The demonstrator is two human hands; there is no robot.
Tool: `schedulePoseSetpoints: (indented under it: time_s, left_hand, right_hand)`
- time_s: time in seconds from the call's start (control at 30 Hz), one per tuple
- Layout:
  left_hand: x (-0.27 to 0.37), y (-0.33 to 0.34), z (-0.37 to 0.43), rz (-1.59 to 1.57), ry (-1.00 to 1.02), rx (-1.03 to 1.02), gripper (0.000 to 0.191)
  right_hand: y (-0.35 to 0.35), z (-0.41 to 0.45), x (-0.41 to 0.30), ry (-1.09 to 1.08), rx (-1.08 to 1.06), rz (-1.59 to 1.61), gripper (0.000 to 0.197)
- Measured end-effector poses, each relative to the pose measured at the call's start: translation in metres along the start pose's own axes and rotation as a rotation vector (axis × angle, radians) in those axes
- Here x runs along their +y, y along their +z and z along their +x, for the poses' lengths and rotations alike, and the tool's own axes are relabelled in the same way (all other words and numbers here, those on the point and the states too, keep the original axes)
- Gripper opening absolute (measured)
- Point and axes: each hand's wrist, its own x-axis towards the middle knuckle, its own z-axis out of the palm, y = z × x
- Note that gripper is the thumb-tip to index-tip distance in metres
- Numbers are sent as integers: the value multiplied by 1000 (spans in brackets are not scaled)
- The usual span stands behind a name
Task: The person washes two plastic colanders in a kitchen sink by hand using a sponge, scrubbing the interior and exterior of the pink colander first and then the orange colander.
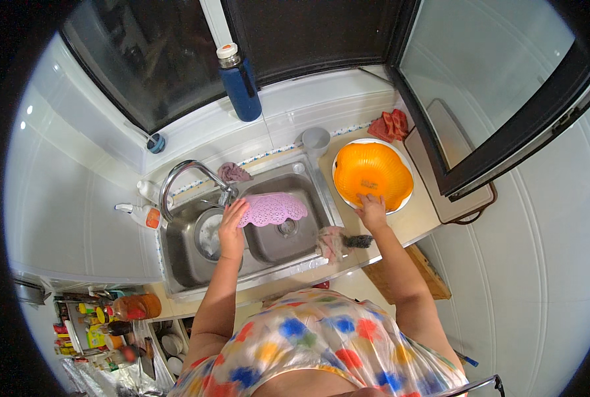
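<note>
My left hand (232,235) holds a lilac plastic basket (274,208) by its left end, over the double-bowl steel sink (265,248). The basket is tilted, with its pierced, scalloped side showing. On the counter to the right, the fingers of my right hand (373,214) lie over the near edge of a scalloped orange plastic bowl (372,166); my thumb is partly hidden. Beneath the orange bowl shows the rim of a white dish (338,191). A metal basin (209,235) with suds sits in the left sink bowl, partly behind my left hand.
A chrome faucet (168,181) arches over the sink. Nearby are a cloth (332,244), a dark scrubber (358,241), a grey cup (316,140) and a spray bottle (143,216). A blue flask (240,92) stands on the sill. An open window sash (518,124) juts in at right.
</note>
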Motion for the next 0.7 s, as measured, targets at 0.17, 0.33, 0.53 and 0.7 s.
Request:
schedulePoseSetpoints:
  time_s: [0.17, 0.33, 0.53, 0.7]
  left_hand:
    - [5, 7, 4, -40, -47, 15, 49]
    - [-6, 28, 11, -321, -319, 147, 44]
    - [5, 97, 44, -986, -792, 150, 35]
    - [38, 166, 64, -1140, -1072, -158, 28]
  right_hand:
    - [-19, 9, 16, -89, 105, 138, 25]
    - [-98, 16, 1, -120, 260, 149, 23]
    - [-176, 19, -18, -230, 521, 232, 25]
    - [-200, 17, -30, -323, 570, 212, 24]
